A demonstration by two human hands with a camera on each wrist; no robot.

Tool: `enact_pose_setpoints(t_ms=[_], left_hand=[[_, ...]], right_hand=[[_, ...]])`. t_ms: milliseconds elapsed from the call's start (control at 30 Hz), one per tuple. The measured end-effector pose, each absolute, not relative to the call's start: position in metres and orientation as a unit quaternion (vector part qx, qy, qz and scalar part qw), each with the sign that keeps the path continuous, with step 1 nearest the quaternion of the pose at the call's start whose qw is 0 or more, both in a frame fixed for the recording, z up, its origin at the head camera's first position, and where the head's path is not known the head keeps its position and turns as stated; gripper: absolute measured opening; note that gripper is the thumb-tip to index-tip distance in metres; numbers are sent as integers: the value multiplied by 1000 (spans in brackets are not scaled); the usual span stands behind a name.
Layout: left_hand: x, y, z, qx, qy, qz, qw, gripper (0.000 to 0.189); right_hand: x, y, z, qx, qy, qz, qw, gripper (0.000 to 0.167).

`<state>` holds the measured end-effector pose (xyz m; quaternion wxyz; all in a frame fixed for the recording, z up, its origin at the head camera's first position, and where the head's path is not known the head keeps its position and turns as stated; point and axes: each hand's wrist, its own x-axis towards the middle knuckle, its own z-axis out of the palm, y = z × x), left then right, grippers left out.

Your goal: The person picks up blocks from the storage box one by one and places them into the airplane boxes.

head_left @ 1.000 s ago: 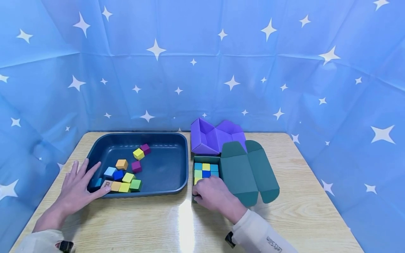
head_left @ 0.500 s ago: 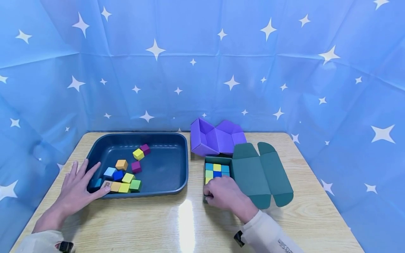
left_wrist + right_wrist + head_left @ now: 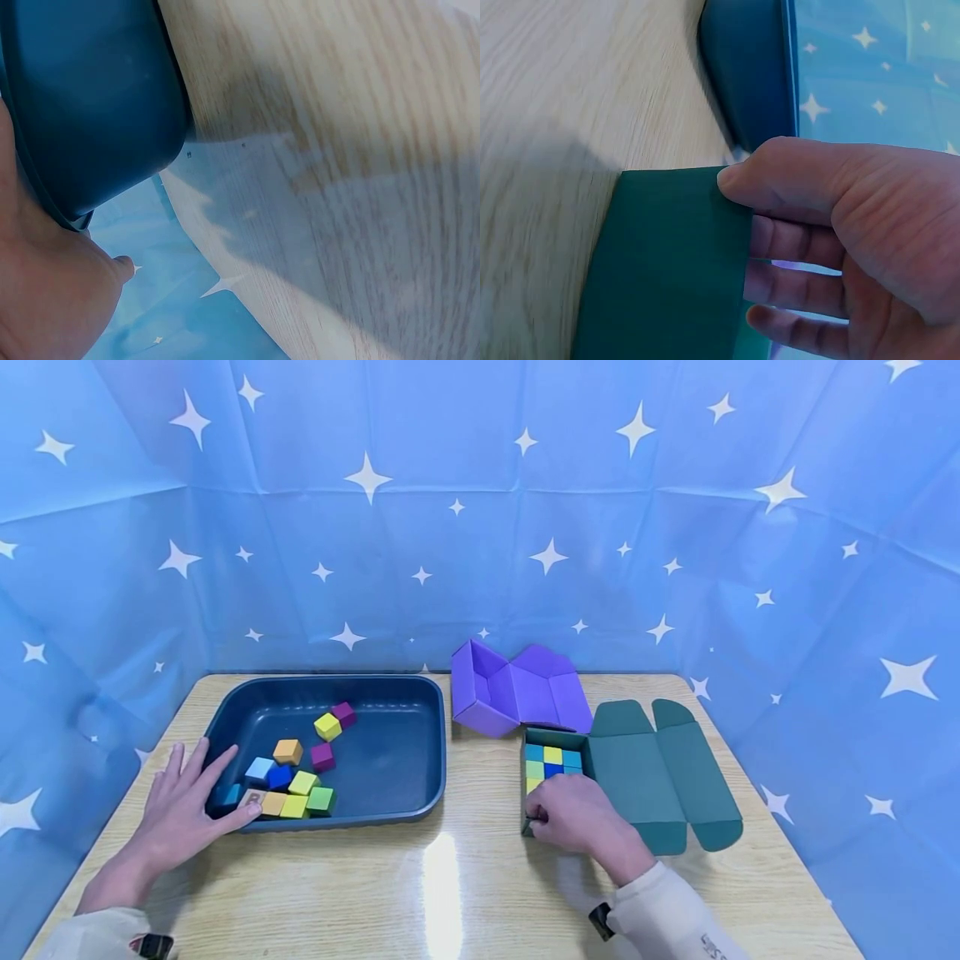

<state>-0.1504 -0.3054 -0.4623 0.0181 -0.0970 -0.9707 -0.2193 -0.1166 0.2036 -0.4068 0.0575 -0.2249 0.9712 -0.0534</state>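
My right hand grips the near wall of an open dark green cardboard box. In the right wrist view the thumb lies on the outside of the green wall, with the fingers behind it. Colored cubes in teal, yellow, green and blue sit in rows inside; the hand hides the nearer ones. On the left, my left hand rests with spread fingers at the near left corner of a dark blue tray. Several loose cubes lie in that tray, one bearing a letter.
The green box's lid lies unfolded to the right. Behind it stands an open purple box, its lid folded back to the right. Wooden tabletop shows in front, and a blue star-patterned cloth hangs around the back and sides.
My right hand has slid the green box to the right across the table, away from the tray, with its lid swinging along. The left hand and the tray have stayed in place.
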Motion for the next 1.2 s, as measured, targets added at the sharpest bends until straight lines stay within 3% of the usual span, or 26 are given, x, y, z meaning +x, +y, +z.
enact_pose_setpoints(t_ms=[1200], left_hand=[[-152, -307, -466, -95, -972, -216, 20, 98]], right_hand=[[-93, 326, -400, -122, 985, -79, 91, 39]])
